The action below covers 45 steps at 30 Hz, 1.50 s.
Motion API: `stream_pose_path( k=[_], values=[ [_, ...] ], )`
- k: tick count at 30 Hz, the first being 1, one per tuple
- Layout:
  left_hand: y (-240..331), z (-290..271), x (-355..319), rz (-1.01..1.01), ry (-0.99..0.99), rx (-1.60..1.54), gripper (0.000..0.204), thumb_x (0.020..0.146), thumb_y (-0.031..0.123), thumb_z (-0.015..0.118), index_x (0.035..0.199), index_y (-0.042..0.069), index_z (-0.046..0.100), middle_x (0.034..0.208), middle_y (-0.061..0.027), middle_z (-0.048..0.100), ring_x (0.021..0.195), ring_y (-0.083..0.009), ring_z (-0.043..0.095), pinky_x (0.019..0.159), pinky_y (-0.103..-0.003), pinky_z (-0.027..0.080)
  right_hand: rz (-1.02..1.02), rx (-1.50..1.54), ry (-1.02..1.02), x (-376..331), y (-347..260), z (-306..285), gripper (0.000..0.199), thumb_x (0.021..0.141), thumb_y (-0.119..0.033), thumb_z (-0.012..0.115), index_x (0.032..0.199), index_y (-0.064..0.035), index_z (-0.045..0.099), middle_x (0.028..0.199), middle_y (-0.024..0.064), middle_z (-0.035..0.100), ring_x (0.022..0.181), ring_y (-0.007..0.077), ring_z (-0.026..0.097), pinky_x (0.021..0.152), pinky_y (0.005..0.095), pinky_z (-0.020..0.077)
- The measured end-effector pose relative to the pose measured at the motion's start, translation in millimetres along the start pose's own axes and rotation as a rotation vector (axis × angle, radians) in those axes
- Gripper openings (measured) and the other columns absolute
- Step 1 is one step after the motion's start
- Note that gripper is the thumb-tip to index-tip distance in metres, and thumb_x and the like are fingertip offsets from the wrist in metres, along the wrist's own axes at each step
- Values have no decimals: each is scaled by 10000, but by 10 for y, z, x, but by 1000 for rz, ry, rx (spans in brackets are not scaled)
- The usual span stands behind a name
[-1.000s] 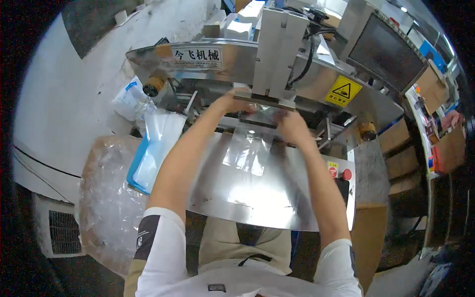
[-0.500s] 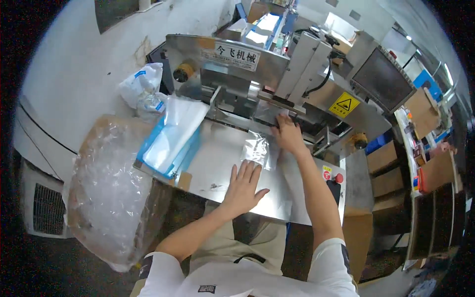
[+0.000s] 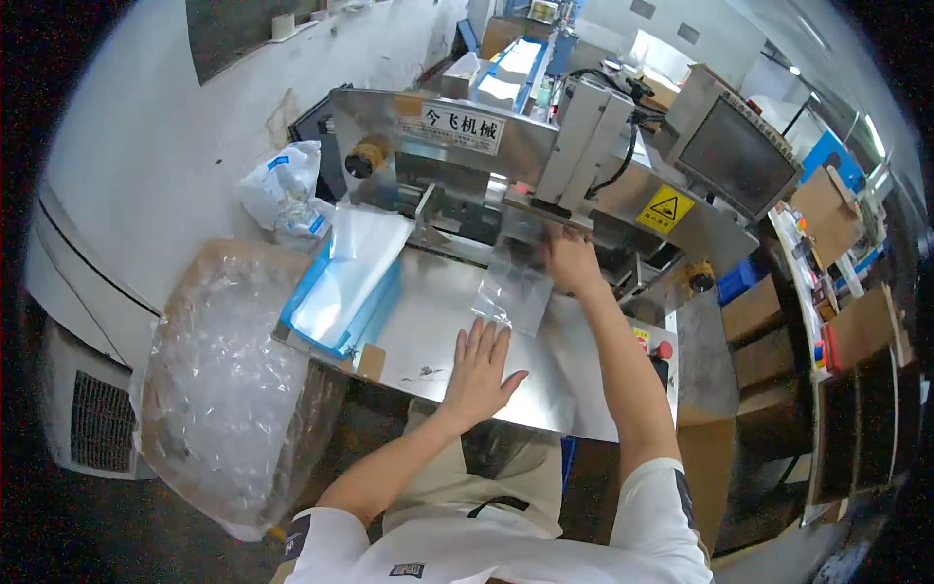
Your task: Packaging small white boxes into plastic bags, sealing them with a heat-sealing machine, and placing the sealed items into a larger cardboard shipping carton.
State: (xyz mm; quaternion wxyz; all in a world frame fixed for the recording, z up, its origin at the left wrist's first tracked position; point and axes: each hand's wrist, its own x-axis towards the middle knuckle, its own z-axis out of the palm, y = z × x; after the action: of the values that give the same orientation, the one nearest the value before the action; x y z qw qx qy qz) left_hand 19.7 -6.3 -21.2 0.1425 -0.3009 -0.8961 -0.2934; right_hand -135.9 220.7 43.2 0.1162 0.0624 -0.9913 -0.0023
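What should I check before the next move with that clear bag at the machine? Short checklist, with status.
1. Right hand grips the clear bag at its upper edge: ok.
2. Bag mouth seated in the machine: cannot tell, the hand covers it.
3. Left hand free, flat on the steel table, short of the bag: ok.
4. Bag lies flat: not ok, its lower corner looks creased.
5. Stack of bags within the left hand's reach: ok, probably.
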Motion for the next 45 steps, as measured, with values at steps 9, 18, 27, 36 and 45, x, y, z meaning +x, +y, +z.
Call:
stream_pose_path(
  k=[9,18,27,36,45],
  values=[
    [-41,-32,14,-130,96,-40,823,889,419,655,1430,-101,318,1488,-334,285,1408,-512,234,1137,-622,185,5,-56,12,146,112,100,370,982,-345,488,1196,-50,556,1220,214,609,1176,419,554,995,567,413],
    [-159,15,19,-232,132,-16,777,951,344,588,1448,-139,237,1488,-375,264,1417,-522,207,1142,-621,170,-40,98,81,-167,24,-102,339,963,-215,530,1233,-12,552,1227,271,588,1171,448,541,1004,498,429],
    [-166,116,82,-262,114,48,674,963,271,569,1422,-137,292,1457,-315,364,1410,-482,258,1141,-607,203,225,751,179,-2113,-338,-336,457,987,-149,537,1405,15,458,1372,220,555,1304,353,512,1085,382,376],
    [-197,126,127,-245,116,33,698,977,316,546,1444,-128,277,1480,-321,339,1410,-498,252,1153,-590,187,343,943,138,-2444,-170,-182,476,983,-172,564,1418,-7,462,1397,207,540,1304,300,518,1068,390,413],
    [-435,-77,858,-570,183,-763,808,914,522,608,1375,-116,429,1299,-314,550,1260,-366,526,1052,-368,400,502,1362,129,-1397,-273,191,620,983,-353,594,1471,-20,406,1402,138,538,1285,213,504,1016,318,424]
  ],
)
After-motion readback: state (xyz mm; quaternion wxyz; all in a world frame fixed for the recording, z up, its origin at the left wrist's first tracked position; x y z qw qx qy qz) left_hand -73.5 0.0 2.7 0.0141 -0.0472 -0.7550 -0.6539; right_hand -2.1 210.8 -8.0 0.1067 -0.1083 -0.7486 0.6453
